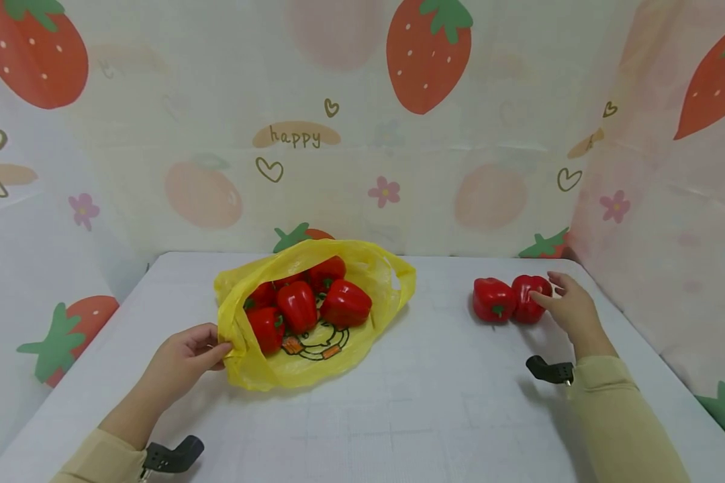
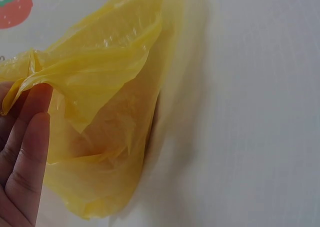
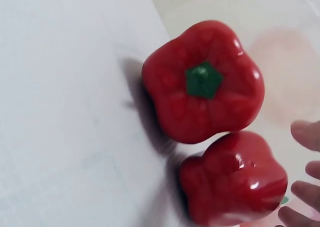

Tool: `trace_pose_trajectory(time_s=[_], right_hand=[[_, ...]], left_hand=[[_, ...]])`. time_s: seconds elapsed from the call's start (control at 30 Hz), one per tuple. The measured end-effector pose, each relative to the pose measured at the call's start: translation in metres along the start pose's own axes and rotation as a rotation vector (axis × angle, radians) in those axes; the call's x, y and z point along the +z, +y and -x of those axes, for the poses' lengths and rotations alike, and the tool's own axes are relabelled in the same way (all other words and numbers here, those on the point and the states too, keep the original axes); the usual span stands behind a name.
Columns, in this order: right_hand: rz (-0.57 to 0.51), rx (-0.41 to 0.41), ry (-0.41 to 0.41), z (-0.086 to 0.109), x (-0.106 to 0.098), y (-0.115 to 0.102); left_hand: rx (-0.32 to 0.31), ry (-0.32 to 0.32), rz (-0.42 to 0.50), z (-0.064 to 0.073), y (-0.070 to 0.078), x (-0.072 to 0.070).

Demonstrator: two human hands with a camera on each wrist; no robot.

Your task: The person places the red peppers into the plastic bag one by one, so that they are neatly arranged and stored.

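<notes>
On the left of the head view, my left hand (image 1: 178, 362) pinches the near-left edge of a yellow plastic bag (image 1: 244, 370) between thumb and fingers. Lying on its side, the bag gapes toward me and shows several red bell peppers (image 1: 298, 306) inside. Two more red bell peppers sit side by side at the right: the left one (image 1: 491, 300) and the right one (image 1: 527, 298). My right hand (image 1: 575, 314) is at the right pepper's outer side, thumb and fingers spread. In the right wrist view its fingers (image 3: 306, 192) show a gap from that pepper.
A white table (image 1: 399, 422) carries everything, with a strawberry-printed cloth wall (image 1: 350, 194) behind it and at both sides. Black wrist mounts (image 1: 172, 455) stick out from both sleeves over the table.
</notes>
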State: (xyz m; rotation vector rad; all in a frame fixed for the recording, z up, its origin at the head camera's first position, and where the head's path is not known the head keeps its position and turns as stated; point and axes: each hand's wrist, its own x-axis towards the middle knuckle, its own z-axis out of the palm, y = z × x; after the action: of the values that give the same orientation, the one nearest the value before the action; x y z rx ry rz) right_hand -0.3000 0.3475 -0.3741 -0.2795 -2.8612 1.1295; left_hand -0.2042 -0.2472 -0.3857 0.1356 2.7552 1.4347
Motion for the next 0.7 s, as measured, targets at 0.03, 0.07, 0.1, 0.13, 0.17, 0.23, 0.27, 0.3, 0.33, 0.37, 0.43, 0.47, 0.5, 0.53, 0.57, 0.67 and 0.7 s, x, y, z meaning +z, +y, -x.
trace_pose_trajectory(time_s=[0.03, 0.07, 0.1, 0.13, 0.17, 0.23, 0.27, 0.3, 0.33, 0.37, 0.43, 0.47, 0.5, 0.53, 0.57, 0.67, 0.7], right_hand=[[0.018, -0.008, -0.013, -0.001, 0.000, 0.002], [0.034, -0.021, -0.030, -0.003, 0.001, 0.004], [0.052, -0.037, -0.049, -0.004, 0.002, 0.006], [0.072, -0.055, -0.070, -0.006, 0.003, 0.008], [0.082, -0.072, -0.093, -0.007, 0.004, 0.010], [0.087, -0.102, -0.136, -0.009, 0.007, 0.012], [0.085, -0.122, -0.149, -0.009, 0.008, 0.013], [0.086, -0.136, -0.157, -0.009, 0.009, 0.014], [0.086, -0.144, -0.161, -0.009, 0.010, 0.014], [0.085, -0.153, -0.160, -0.009, 0.010, 0.015], [0.105, -0.170, -0.149, -0.009, 0.011, 0.015], [0.121, -0.180, -0.140, -0.009, 0.011, 0.015], [0.137, -0.187, -0.132, -0.009, 0.011, 0.015], [0.152, -0.193, -0.126, -0.009, 0.012, 0.015], [0.170, -0.205, -0.117, -0.009, 0.011, 0.015], [0.217, -0.228, -0.095, -0.007, 0.012, 0.015], [0.227, -0.233, -0.088, -0.007, 0.012, 0.016]], left_hand=[[0.001, 0.000, 0.000, 0.000, 0.000, 0.000], [0.004, 0.000, 0.000, 0.000, 0.000, 0.001], [0.007, 0.001, 0.001, 0.000, 0.000, 0.001], [0.011, 0.004, -0.001, 0.000, 0.000, 0.001], [0.015, 0.005, -0.003, -0.001, 0.000, 0.002], [0.021, 0.010, -0.005, -0.001, 0.000, 0.002], [0.023, 0.011, -0.006, -0.001, 0.000, 0.002], [0.023, 0.012, -0.007, -0.001, -0.001, 0.002], [0.023, 0.011, -0.008, -0.001, -0.001, 0.002], [0.022, 0.011, -0.009, -0.001, -0.001, 0.002], [0.020, 0.011, -0.008, -0.001, -0.001, 0.002], [0.020, 0.012, -0.009, -0.001, -0.001, 0.002], [0.020, 0.013, -0.008, -0.001, -0.001, 0.002], [0.020, 0.013, -0.009, -0.001, -0.001, 0.002], [0.020, 0.014, -0.009, -0.001, -0.001, 0.002], [0.017, 0.013, -0.006, 0.000, -0.001, 0.002], [0.016, 0.012, -0.005, 0.000, -0.001, 0.002]])
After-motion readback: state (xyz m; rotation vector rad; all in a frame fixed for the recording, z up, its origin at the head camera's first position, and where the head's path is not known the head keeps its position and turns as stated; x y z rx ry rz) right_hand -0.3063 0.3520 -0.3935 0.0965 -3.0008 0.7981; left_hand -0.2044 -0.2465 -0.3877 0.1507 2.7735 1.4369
